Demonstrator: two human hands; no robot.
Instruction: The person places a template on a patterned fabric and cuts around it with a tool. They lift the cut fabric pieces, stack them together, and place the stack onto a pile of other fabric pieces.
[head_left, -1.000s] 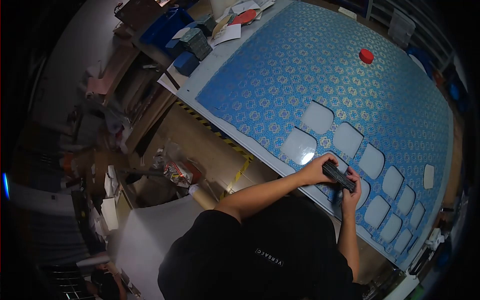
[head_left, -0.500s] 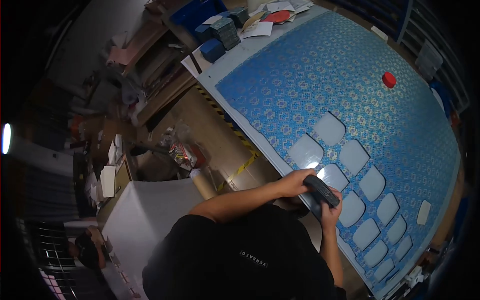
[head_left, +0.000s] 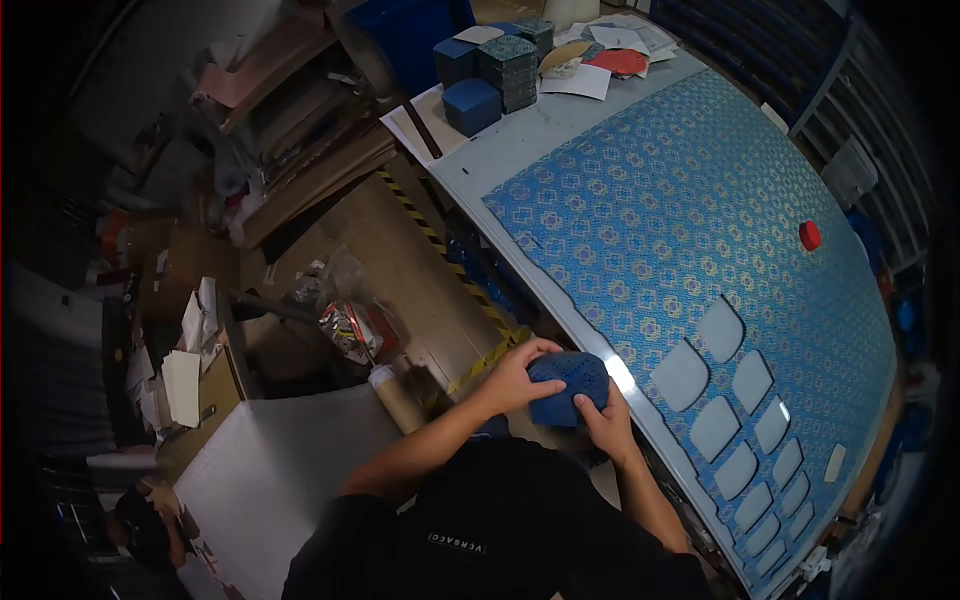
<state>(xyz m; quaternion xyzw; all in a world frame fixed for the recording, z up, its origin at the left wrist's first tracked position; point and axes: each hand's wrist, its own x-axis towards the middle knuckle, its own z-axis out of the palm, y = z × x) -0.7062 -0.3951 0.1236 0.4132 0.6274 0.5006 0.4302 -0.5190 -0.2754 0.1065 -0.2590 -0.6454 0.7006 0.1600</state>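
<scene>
Between my two hands is a stack of blue patterned cut fabric pieces (head_left: 568,385), held in front of my chest just off the table's edge. My left hand (head_left: 525,378) grips its left side, thumb across the top face. On the right side my right hand (head_left: 604,412) is closed round it, thumb also on top. To the right, blue patterned fabric (head_left: 640,220) covers the table, with several rounded cut-out holes showing a pale surface. A red round object (head_left: 810,236) rests on the fabric.
At the table's far left end stand stacks of cut pieces (head_left: 508,75) beside papers and a red sheet (head_left: 618,63). A cardboard roll (head_left: 398,398) and a white-covered surface (head_left: 290,450) are to my left. Another person (head_left: 150,520) is at lower left. Metal racks (head_left: 860,130) stand behind.
My hands have moved left, away from above the fabric, with the stack. It has turned from edge-on to showing its broad blue face. The view has shifted too.
</scene>
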